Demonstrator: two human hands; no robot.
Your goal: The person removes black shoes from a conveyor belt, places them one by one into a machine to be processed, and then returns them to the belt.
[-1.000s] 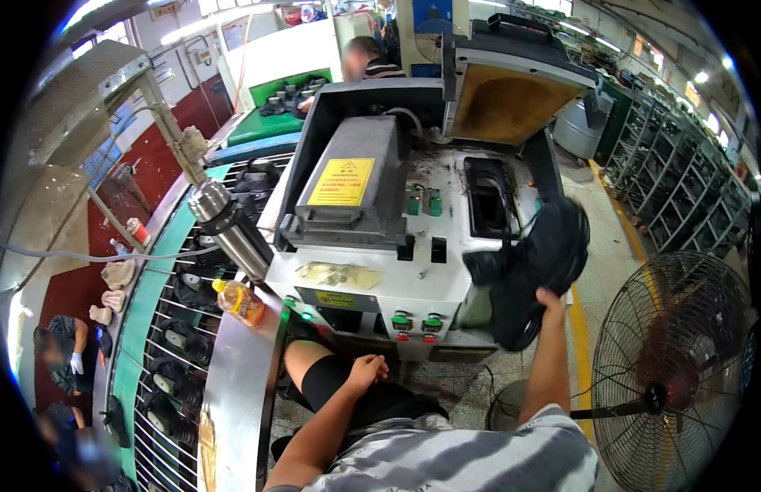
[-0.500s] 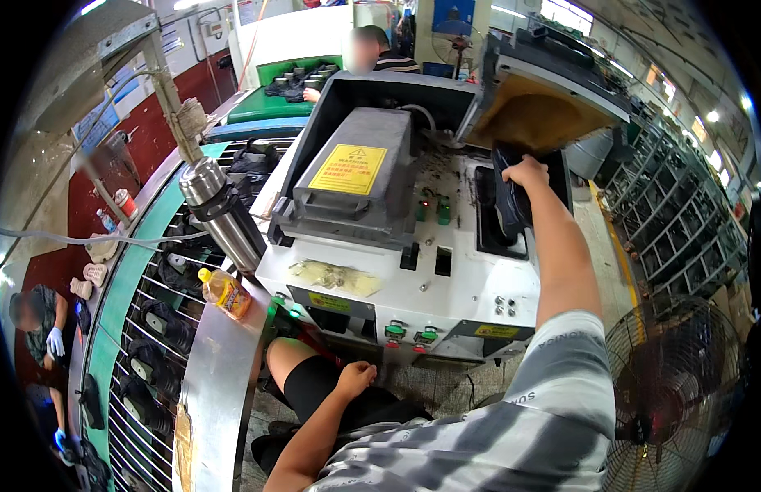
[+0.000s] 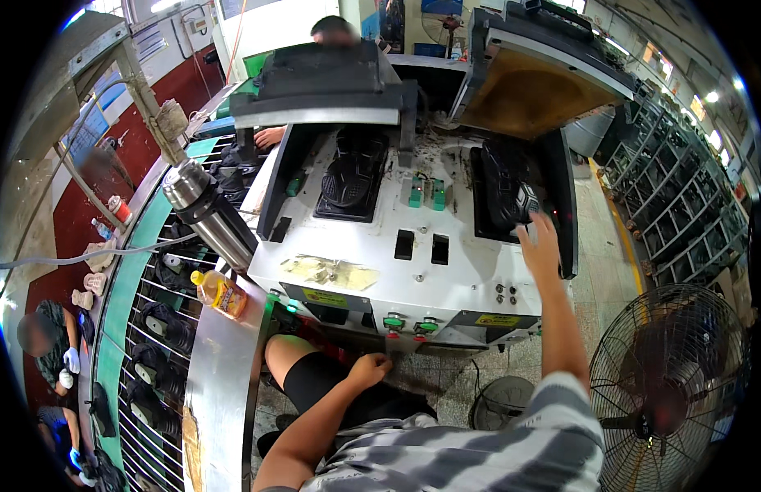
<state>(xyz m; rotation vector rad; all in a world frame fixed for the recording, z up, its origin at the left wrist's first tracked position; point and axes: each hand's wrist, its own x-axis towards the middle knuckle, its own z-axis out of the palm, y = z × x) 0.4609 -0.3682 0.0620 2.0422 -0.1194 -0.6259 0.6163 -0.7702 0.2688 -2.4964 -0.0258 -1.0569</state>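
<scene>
Single head-worn fisheye view, looking steeply down and forward over the white press machine (image 3: pixel 397 271); forearms enter from the near edge, fan (image 3: pixel 667 394) near right, conveyor rack (image 3: pixel 151 328) left.

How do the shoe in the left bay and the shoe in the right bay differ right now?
The left shoe lies untouched, no hand near; the right shoe has the right hand at its near end. The left shoe's tread looks grey; the right shoe looks blacker. Both are dark, lying lengthwise in the machine's bays.

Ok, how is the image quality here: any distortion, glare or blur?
Head view: strong fisheye, the machine's edges bow and the corners go black; ceiling lights flare at upper right; the right hand at the black shoe looks slightly soft; the floor fan stays sharp.
</scene>
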